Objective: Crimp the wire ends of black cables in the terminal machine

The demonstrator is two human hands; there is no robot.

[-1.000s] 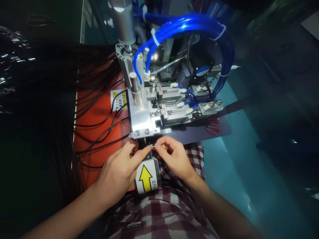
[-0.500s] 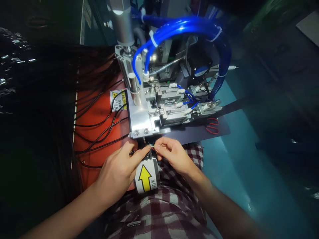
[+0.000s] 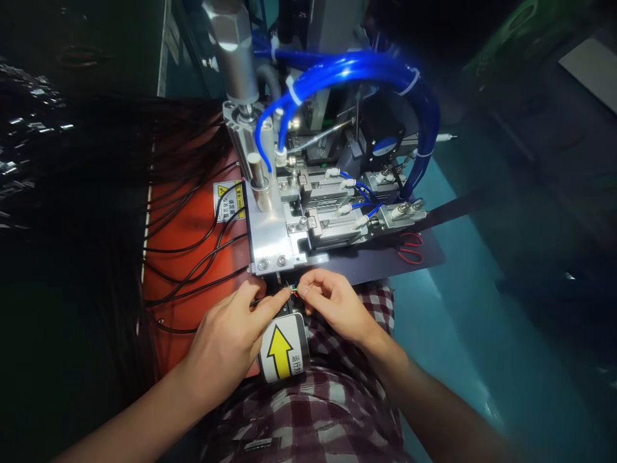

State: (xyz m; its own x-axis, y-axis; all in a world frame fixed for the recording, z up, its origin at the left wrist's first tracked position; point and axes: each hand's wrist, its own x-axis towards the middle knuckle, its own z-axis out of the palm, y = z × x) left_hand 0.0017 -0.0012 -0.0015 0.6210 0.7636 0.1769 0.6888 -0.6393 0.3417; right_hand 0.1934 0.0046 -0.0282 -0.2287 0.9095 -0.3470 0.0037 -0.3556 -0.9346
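Thin coloured wires [image 3: 294, 291] show between my fingertips, just in front of the machine's metal plate [image 3: 270, 241]. My right hand [image 3: 335, 302] pinches the wire ends between thumb and fingers. From the other side, my left hand [image 3: 236, 328] presses its fingers close around the black cable end; the thumb and index finger partly hide what they grip. Below the fingertips lies a white cover with a yellow arrow [image 3: 283, 350]. Several black cables [image 3: 193, 249] run left from the machine across the orange surface.
The machine with cylinders [image 3: 332, 228] and a loop of blue tubes [image 3: 357, 67] stands just beyond my hands. Red-handled scissors [image 3: 411, 249] lie on the dark plate at its right. Many dark cables [image 3: 187, 141] hang at the left.
The view has tilted slightly, so the machine sits a little lower in the picture. Both hands keep nearly the same pose, and the coloured wires show a little more between the fingertips.
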